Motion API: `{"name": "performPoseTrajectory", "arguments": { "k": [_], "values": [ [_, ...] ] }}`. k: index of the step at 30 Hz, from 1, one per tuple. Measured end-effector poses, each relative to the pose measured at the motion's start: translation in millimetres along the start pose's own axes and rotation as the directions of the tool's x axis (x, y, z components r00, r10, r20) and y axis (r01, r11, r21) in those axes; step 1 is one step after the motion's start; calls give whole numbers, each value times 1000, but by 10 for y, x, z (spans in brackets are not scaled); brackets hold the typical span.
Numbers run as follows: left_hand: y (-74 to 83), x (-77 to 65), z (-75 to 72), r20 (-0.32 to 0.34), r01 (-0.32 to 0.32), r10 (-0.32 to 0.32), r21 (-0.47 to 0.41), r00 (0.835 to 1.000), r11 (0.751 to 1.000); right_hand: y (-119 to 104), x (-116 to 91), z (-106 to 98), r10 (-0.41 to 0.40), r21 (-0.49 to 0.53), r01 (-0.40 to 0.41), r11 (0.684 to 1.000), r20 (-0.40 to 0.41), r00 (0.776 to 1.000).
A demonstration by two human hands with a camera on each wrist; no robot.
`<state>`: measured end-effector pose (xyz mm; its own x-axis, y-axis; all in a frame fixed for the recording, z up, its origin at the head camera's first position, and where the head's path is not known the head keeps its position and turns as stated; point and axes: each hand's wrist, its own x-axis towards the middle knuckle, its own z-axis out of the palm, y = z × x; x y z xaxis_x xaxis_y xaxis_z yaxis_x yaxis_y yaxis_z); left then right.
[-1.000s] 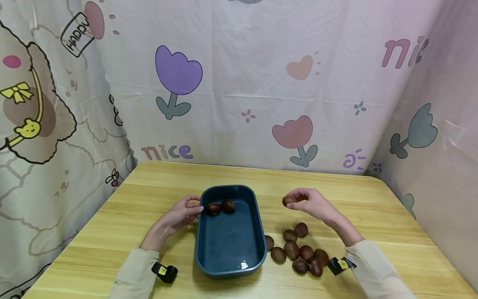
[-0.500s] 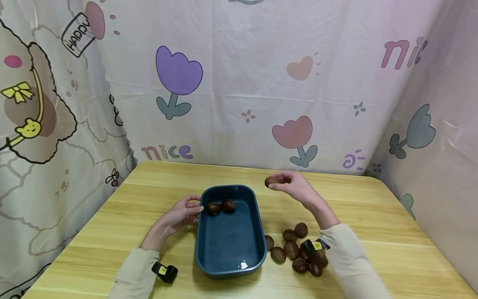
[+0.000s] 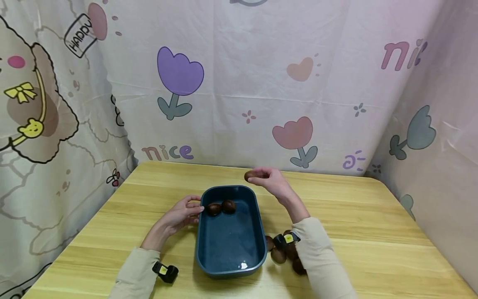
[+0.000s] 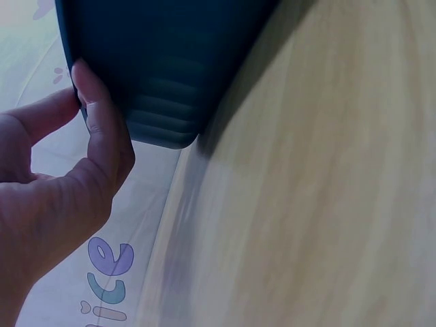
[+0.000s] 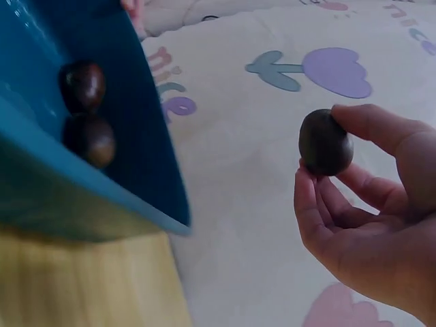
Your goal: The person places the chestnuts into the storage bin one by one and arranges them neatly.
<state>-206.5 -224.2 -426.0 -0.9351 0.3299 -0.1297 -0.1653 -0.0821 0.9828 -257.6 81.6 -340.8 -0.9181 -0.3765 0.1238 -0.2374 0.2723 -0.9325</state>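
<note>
My right hand point(image 3: 274, 182) pinches a brown chestnut point(image 5: 325, 143) between thumb and fingertips, raised beyond the far right corner of a deep blue rectangular bin point(image 3: 231, 245). Inside that bin, near its left wall, two glossy chestnuts point(image 3: 228, 206) lie side by side. My left hand point(image 3: 183, 216) grips the bin's left rim; the left wrist view shows its thumb and fingers point(image 4: 102, 126) at the rim and outer wall. More chestnuts point(image 3: 278, 255) lie on the table right of the bin, partly hidden by my right sleeve and wrist camera.
A light wooden table point(image 3: 373, 232) carries everything. Behind it and along both sides hangs a pale printed curtain point(image 3: 239, 83). Dark cables point(image 3: 31, 282) show at the lower left edge.
My right hand has moved left and away from me with the chestnut, from right of the bin to its far end. Its sleeve now covers part of the pile. My left hand stays put.
</note>
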Motion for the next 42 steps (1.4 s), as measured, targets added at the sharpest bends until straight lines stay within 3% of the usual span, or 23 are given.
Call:
{"name": "performPoseTrajectory", "arguments": {
  "k": [11, 17, 32, 42],
  "values": [
    [-8, 2, -3, 1, -2, 2, -6, 1000, 1000, 90, 86, 425, 21, 63, -23, 998, 39, 999],
    [-2, -12, -1, 0, 4, -4, 0, 1000, 1000, 150, 167, 529, 44, 65, -44, 997, -3, 999],
    [-3, -4, -6, 2, 4, -4, 4, 1000, 1000, 348, 195, 727, 88, -94, -87, 992, 13, 996],
    [21, -14, -7, -3, 7, -7, 6, 1000, 1000, 339, 191, 778, 61, -310, -54, 949, 12, 998]
  ]
}}
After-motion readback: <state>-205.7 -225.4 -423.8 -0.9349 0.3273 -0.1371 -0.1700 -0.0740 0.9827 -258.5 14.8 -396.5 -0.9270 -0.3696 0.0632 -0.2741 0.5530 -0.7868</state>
